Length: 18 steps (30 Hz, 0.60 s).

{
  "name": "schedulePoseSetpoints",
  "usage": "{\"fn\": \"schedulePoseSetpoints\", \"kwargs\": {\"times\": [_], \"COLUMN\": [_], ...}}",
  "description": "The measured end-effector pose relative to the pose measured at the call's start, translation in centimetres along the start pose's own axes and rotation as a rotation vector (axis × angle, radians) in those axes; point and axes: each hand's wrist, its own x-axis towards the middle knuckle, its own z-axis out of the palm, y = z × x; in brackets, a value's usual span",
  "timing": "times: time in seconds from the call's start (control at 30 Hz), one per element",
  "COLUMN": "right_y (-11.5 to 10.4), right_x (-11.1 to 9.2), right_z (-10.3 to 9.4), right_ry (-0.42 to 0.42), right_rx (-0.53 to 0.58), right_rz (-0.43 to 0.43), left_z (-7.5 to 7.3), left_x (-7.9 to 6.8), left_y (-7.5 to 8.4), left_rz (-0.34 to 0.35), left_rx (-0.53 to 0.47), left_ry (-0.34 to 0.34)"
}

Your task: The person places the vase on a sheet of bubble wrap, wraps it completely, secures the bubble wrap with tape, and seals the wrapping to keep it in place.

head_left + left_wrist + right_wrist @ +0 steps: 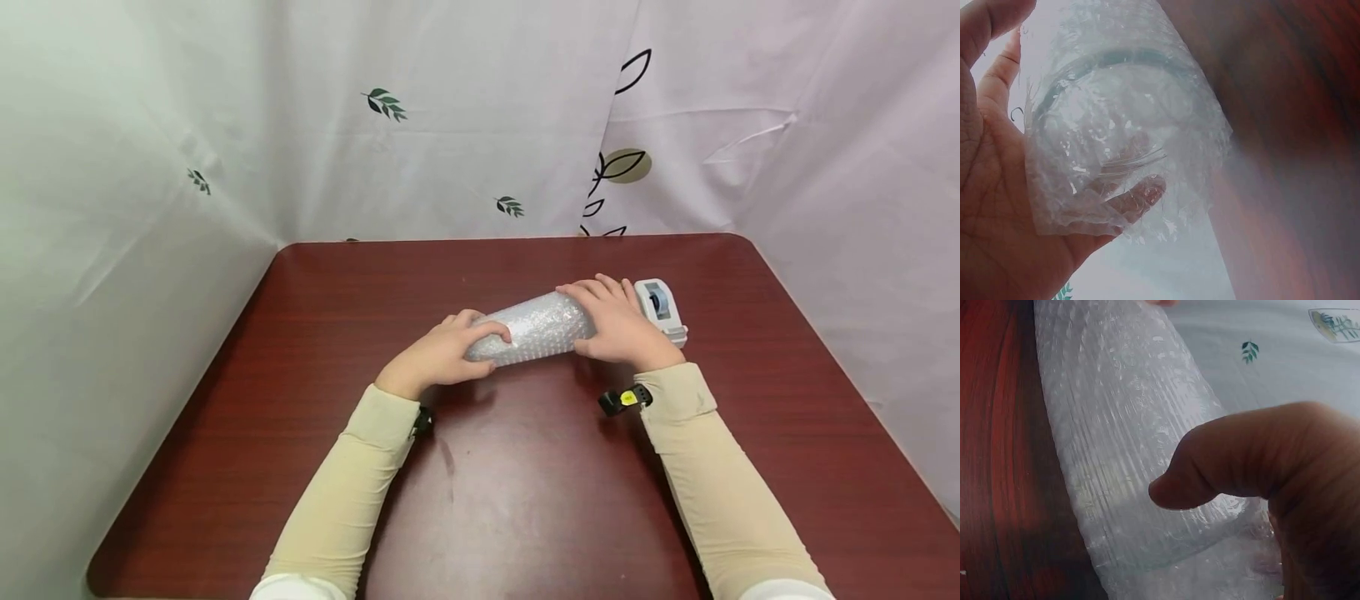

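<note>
A clear bubble-wrapped cylinder (pixel 536 329) is held slightly slanted over the table, its right end farther back. My left hand (pixel 442 350) grips its left end, thumb on the near side. Around the right end curls my right hand (pixel 615 325). In the left wrist view, the open end of the bubble wrap (pixel 1116 125) shows a round rim inside, and fingers of the left hand (pixel 997 194) are visible through the film. The right wrist view has the right thumb (pixel 1191 475) pressing the wrap (pixel 1116 425). What is inside is too blurred to name.
A white tape dispenser (pixel 672 327) with a blue roll stands just right of the right hand. The dark red wooden table (pixel 510 475) has rounded corners. White curtains (pixel 465 125) with leaf prints hang behind it and along both sides.
</note>
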Motion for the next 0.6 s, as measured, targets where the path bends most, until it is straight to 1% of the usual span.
{"fn": "schedulePoseSetpoints", "kwargs": {"times": [0.07, 0.13, 0.27, 0.33, 0.4, 0.5, 0.6], "right_y": [0.0, -0.2, -1.4, -2.3, -3.2, -4.5, -5.8], "right_x": [0.1, 0.1, 0.1, 0.2, 0.3, 0.5, 0.7], "right_z": [0.0, 0.0, 0.3, 0.8, 1.4, 2.6, 3.7], "right_ry": [0.021, 0.036, 0.084, 0.125, 0.173, 0.238, 0.288], "right_rx": [-0.001, -0.010, -0.054, -0.098, -0.144, -0.206, -0.222], "right_rz": [0.011, 0.032, 0.090, 0.124, 0.164, 0.243, 0.334], "left_z": [-0.2, -0.4, -0.7, -0.6, -0.5, -0.1, 0.5], "left_x": [0.0, 0.0, -0.3, -0.3, -0.3, -0.1, 0.2], "left_y": [-0.1, -0.3, -0.5, -0.6, -0.4, 0.1, 0.6], "left_rz": [0.004, -0.006, -0.077, -0.112, -0.127, -0.119, -0.109], "left_rx": [0.013, 0.039, 0.126, 0.165, 0.180, 0.171, 0.136], "left_ry": [0.007, 0.025, 0.097, 0.130, 0.149, 0.146, 0.109]}}
